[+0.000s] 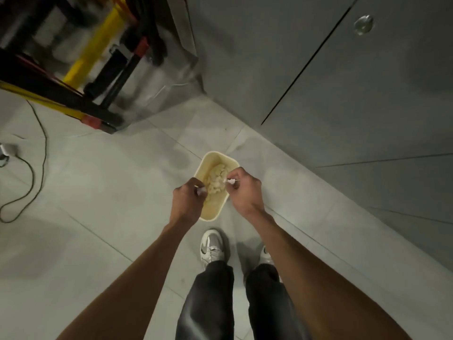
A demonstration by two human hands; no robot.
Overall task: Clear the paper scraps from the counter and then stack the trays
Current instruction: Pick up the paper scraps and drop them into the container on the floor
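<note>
Looking straight down: dark trousers (208,303) and two grey-white sneakers (212,244) at 6 o'clock of frame, toes toward 12. Both bare forearms come up from the bottom edge and converge over a bin.

Left hand (187,200), at 11 o'clock of the sneakers: knuckles up, fingers curled, pinching a small white paper scrap (201,191) at the fingertips, over the bin's 9 o'clock rim.

Right hand (245,190), at 1 o'clock of the sneakers: same pose, pinching a second scrap (230,181), a thin white sliver sticking out toward 9, over the bin's 3 o'clock rim. The hands are apart, not touching each other.

Both scraps are tiny and bright white. They are blurred, so no finer detail.

Bin (215,208): cream, rounded-rectangle mouth, upright on the floor at 12 o'clock of the feet, directly under the hands. Inside is a heap of crumpled paper (217,176), yellowish in the bin's tint, covering the bottom.

Floor (98,180): pale grey tiles. Black cable (31,173) loops across the tiles at 9 o'clock.

Grey cabinet panels (343,82) run from 12 to 3 o'clock, one with a round knob (363,24). Black-and-yellow frame (73,69) at 10–11 o'clock, blurred.
</note>
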